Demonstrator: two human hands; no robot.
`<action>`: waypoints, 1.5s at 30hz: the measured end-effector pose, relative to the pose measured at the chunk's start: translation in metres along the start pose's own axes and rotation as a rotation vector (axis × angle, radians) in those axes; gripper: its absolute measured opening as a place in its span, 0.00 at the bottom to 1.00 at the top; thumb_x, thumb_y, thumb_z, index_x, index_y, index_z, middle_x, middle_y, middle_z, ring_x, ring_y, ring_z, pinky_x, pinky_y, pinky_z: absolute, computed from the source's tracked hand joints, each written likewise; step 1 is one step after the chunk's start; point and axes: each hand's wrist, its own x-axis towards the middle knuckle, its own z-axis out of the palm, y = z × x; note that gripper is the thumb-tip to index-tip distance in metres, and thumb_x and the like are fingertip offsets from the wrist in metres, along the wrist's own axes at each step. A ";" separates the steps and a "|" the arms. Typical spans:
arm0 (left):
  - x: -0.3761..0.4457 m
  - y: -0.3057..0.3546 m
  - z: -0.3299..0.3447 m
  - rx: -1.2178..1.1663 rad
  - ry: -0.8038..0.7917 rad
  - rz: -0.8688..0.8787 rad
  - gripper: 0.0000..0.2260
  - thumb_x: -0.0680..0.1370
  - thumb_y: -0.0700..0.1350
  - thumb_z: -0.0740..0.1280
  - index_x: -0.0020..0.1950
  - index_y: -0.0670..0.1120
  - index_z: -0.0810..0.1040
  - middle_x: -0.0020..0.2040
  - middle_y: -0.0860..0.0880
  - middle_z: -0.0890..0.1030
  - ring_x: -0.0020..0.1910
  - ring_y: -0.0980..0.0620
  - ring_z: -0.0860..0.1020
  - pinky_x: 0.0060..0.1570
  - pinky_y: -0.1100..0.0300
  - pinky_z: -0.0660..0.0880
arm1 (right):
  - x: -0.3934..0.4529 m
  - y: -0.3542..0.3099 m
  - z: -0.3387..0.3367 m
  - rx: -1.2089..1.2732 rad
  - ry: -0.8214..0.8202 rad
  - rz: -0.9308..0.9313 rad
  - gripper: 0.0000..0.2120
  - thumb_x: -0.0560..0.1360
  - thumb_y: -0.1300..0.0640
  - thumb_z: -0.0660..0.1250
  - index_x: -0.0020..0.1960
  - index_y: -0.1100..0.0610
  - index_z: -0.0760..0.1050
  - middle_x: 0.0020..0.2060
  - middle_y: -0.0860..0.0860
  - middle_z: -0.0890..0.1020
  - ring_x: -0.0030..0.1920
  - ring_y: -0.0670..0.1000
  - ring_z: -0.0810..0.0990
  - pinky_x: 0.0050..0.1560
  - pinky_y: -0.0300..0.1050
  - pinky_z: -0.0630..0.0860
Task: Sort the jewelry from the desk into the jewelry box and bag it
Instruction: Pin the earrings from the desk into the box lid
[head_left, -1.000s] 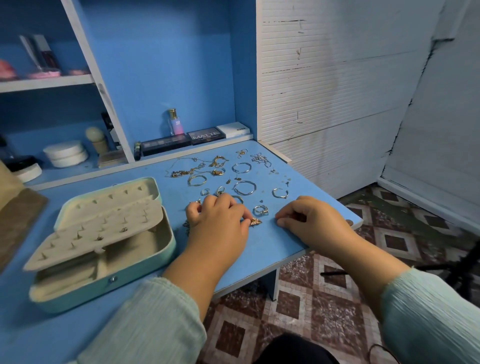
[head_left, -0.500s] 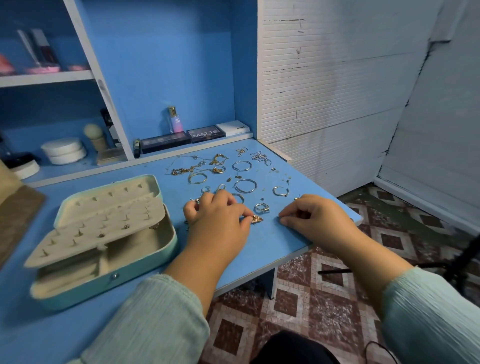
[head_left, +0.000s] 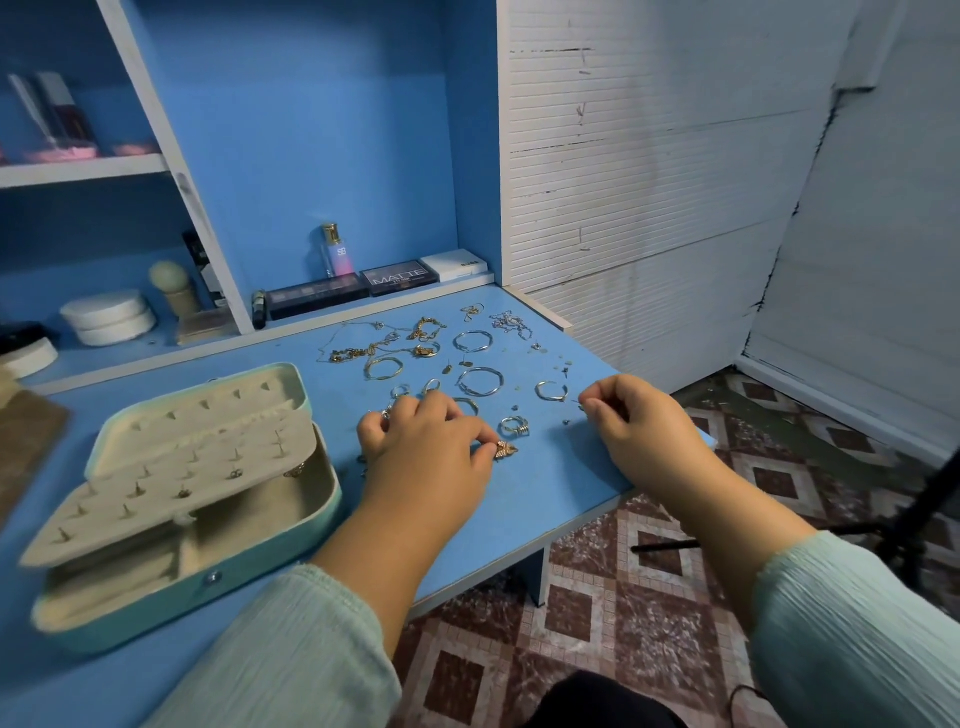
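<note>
Shiny metal hoops (head_left: 479, 381), matt desk (head_left: 545, 483)

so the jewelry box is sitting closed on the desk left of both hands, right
Not quite: the jewelry box does sit on the desk left of both hands, but the head view shows it open, its lid raised and its studded insert panel exposed.

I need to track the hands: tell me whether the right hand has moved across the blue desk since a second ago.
Yes. The right hand has moved away from the person, toward the open silver hoop, and now sits beside it, farther from the blue desk's front edge.
</note>
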 end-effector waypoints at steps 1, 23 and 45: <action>0.001 0.000 0.000 0.014 -0.004 0.004 0.10 0.79 0.58 0.57 0.54 0.63 0.76 0.56 0.60 0.68 0.60 0.55 0.62 0.53 0.55 0.48 | 0.001 0.000 -0.001 0.022 0.004 0.017 0.04 0.80 0.56 0.59 0.47 0.52 0.72 0.37 0.41 0.72 0.34 0.40 0.68 0.31 0.34 0.63; 0.041 0.009 -0.020 0.088 -0.185 -0.050 0.09 0.80 0.56 0.56 0.52 0.62 0.76 0.55 0.57 0.73 0.61 0.51 0.65 0.57 0.51 0.57 | 0.024 0.006 -0.018 -0.095 -0.140 0.102 0.10 0.81 0.57 0.56 0.44 0.54 0.73 0.34 0.46 0.73 0.33 0.46 0.69 0.33 0.38 0.66; 0.094 0.027 0.013 0.228 -0.118 0.101 0.09 0.81 0.51 0.58 0.53 0.61 0.77 0.56 0.56 0.73 0.62 0.50 0.65 0.62 0.48 0.54 | 0.028 0.015 -0.009 -0.072 -0.093 0.077 0.06 0.80 0.57 0.57 0.48 0.51 0.73 0.42 0.45 0.74 0.37 0.41 0.70 0.36 0.33 0.67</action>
